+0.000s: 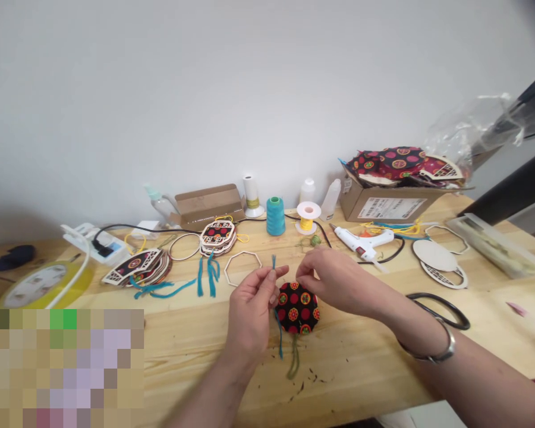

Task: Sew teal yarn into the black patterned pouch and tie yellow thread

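My left hand (252, 306) pinches a teal cord (280, 339); one end sticks up above the thumb and the other hangs down over the table. To its right, my right hand (324, 272) is bent over with its fingertips pressed together; what they hold, if anything, is too small to make out. Below both hands lies a dark, flower-patterned fabric piece (298, 309) with an olive-green cord loop (293, 356) at its near edge. My right hand partly covers the fabric's upper right edge.
A teal thread cone (275, 216) and a yellow thread spool (308, 220) stand behind the hands. A white glue gun (361, 241) lies to the right, near a cardboard box (387, 202) of fabric pieces. Finished-looking fan shapes (140, 266) and a tape roll (49, 288) lie left.
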Motion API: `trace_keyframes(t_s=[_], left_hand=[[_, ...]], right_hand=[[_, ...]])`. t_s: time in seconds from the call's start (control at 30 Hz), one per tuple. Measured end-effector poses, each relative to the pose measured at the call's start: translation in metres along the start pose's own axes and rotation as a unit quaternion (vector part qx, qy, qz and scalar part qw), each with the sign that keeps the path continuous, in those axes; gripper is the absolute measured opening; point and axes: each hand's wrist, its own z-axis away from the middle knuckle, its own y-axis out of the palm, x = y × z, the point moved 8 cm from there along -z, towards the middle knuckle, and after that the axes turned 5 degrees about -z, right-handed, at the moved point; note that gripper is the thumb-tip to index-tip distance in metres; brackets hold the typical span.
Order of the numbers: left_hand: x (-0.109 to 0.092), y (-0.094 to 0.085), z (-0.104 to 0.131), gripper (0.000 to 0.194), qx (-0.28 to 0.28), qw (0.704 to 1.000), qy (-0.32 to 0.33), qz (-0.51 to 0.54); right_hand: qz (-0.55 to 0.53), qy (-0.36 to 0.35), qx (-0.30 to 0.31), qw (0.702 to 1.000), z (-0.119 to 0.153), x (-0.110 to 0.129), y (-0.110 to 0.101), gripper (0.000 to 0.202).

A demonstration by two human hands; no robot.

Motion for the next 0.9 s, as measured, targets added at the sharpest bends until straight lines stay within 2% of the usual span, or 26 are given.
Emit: trace_keyframes(t_s=[0.17, 0.3, 0.4, 0.53, 0.6, 0.67, 0.77, 0.9], left_hand=[[0.000, 0.000, 0.000, 0.018, -0.007, 1.000, -0.008, 0.000], [0.000, 0.001, 0.001, 0.019, -0.004, 1.000, -0.011, -0.014], [0.002, 0.003, 0.002, 0.019, 0.003, 1.000, -0.018, -0.022], [0.004, 0.005, 0.002, 0.019, 0.013, 0.999, -0.023, -0.022], [0.004, 0.005, 0.001, 0.018, 0.016, 1.000, -0.022, -0.015], [0.004, 0.004, 0.001, 0.016, 0.014, 1.000, -0.020, -0.004], [0.003, 0.002, 0.000, 0.015, 0.004, 1.000, -0.013, 0.009], [0.002, 0.002, 0.000, 0.016, 0.000, 1.000, -0.011, 0.014]], right_hand=[[0.160, -0.020, 0.037, 0.986, 0.009, 0.000, 0.033, 0.015], [0.188, -0.018, 0.048, 0.981, 0.011, -0.002, 0.049, 0.008], [0.162, -0.023, 0.047, 0.985, 0.009, -0.003, 0.046, 0.011], [0.045, -0.035, 0.031, 0.998, 0.005, -0.004, 0.027, 0.021], [-0.016, -0.023, 0.036, 0.999, 0.004, -0.007, 0.018, 0.021], [-0.033, -0.006, 0.035, 0.999, 0.002, -0.009, 0.013, 0.020], [0.047, 0.003, 0.032, 0.998, 0.004, -0.009, 0.014, 0.022], [0.165, -0.028, 0.046, 0.985, 0.009, -0.004, 0.035, 0.014]])
